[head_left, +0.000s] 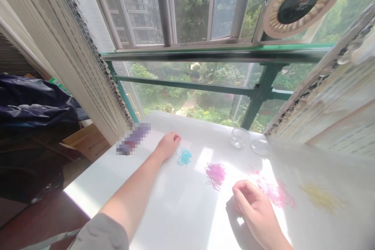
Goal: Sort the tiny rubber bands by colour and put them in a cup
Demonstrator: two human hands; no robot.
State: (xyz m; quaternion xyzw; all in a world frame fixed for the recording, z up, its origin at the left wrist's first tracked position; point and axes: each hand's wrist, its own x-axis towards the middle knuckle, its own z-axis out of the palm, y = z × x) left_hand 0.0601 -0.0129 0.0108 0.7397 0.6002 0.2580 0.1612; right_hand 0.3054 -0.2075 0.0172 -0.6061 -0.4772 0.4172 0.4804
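My left hand [168,144] rests on the white table just beyond a small pile of turquoise rubber bands [184,157]. Its fingers are curled closed, and whatever may be in them is too small or hidden to make out. Nearer to me, my right hand [252,205] is closed in a pinch over a sunlit patch, and its fingertips hide any contents. A magenta rubber band pile [216,175] lies between the two hands. Pink rubber bands [277,192] spread right behind my right hand, and a pale yellow pile [322,198] is farther right.
A clear round container [238,140] and a clear lid [260,147] stand at the table's [175,211] back right. At the back left lies a blurred-out purple object [133,139]. Green railing [187,55] and windows border the far side; curtains [84,66] hang left.
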